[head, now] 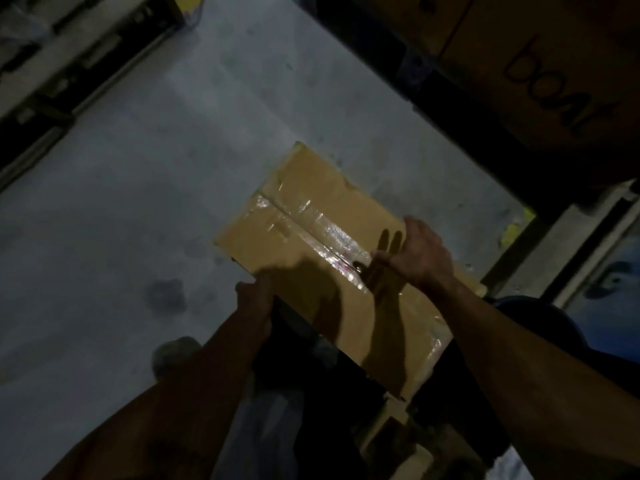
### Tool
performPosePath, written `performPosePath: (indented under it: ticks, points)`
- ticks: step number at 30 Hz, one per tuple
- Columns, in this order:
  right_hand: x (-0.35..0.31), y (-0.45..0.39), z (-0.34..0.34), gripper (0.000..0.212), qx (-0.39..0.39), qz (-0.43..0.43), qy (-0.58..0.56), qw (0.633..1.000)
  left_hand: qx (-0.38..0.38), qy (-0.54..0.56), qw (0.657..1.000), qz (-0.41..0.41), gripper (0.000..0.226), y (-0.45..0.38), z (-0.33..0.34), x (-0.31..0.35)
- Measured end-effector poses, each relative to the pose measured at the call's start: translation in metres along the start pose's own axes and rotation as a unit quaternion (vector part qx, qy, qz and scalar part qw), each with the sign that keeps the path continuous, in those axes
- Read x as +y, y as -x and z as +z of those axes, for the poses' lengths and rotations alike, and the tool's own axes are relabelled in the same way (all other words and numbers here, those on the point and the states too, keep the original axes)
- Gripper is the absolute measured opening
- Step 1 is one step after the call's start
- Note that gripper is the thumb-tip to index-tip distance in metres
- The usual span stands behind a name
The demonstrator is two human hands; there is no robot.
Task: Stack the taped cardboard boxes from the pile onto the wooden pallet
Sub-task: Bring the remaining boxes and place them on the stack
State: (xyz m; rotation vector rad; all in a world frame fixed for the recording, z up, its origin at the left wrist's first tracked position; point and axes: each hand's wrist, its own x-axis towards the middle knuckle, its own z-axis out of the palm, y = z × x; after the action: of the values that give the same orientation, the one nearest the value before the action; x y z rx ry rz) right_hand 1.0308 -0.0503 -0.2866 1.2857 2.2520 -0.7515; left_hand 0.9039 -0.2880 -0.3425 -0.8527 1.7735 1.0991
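Dim warehouse: bare concrete floor (138, 202), stacked printed cartons (540, 64), racking (52, 64) alongside.

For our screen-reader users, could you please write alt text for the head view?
A person's two hands hold a taped cardboard box above a grey concrete floor: the left hand grips its near edge, the right hand rests on top. More boxes stand in dim light at upper right.
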Motion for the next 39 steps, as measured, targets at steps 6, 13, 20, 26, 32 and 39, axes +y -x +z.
performPosePath:
  ticks: [6, 13, 20, 26, 32, 39]
  points:
    - [0.017, -0.077, 0.038, 0.108, 0.011, -0.001, 0.004, 1.000, -0.024, 0.071, 0.997, -0.028, 0.065, -0.059, 0.014, -0.023]
    - [0.037, -0.112, 0.058, 0.096, -0.012, 0.033, -0.017, 0.999, -0.131, 0.213, 0.966, -0.065, 0.062, -0.081, 0.048, -0.044]
    - [0.025, -0.114, 0.058, 0.088, 0.004, 0.020, -0.019, 1.000, -0.004, 0.202, 0.978, -0.055, 0.062, -0.078, 0.058, -0.022]
    - [-0.021, -0.112, 0.051, 0.085, 0.078, 0.059, -0.034, 0.995, 0.030, 0.076, 0.995, 0.052, 0.069, -0.099, 0.034, 0.058]
    - [-0.078, -0.110, 0.055, 0.084, 0.051, 0.086, -0.146, 0.984, 0.075, -0.118, 0.962, 0.235, 0.061, -0.113, 0.005, 0.145]
    - [-0.120, -0.089, 0.139, 0.079, -0.004, 0.115, -0.253, 0.961, 0.040, -0.314, 0.883, 0.345, 0.069, -0.147, -0.047, 0.164]
